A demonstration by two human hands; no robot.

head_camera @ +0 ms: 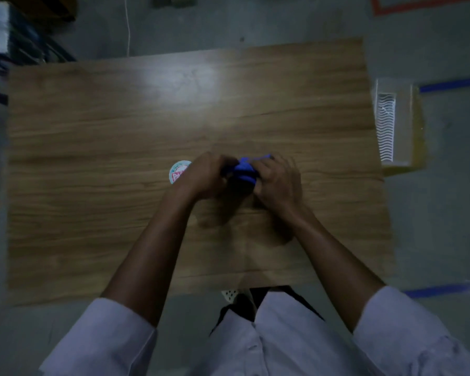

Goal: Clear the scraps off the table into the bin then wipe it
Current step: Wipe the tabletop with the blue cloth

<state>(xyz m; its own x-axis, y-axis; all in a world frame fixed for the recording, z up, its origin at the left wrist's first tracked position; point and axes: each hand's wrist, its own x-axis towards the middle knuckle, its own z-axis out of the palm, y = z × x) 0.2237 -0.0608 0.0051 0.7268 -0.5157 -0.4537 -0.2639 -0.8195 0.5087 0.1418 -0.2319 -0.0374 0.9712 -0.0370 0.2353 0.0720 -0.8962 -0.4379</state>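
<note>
A bunched blue cloth (245, 170) sits between my two hands above the middle of the wooden table (120, 131). My left hand (208, 176) grips its left side with curled fingers. My right hand (278, 183) grips its right side. A round white lid or sticker with red lettering (177, 171) lies flat on the table, just left of my left hand and partly hidden by it. A clear bin with white ribbed contents (391, 123) stands on the floor off the table's right edge.
Dark clutter (25, 44) sits beyond the far left corner. Blue tape lines (451, 84) mark the floor on the right. A white cord (127, 25) hangs behind the table. My body stands at the near edge.
</note>
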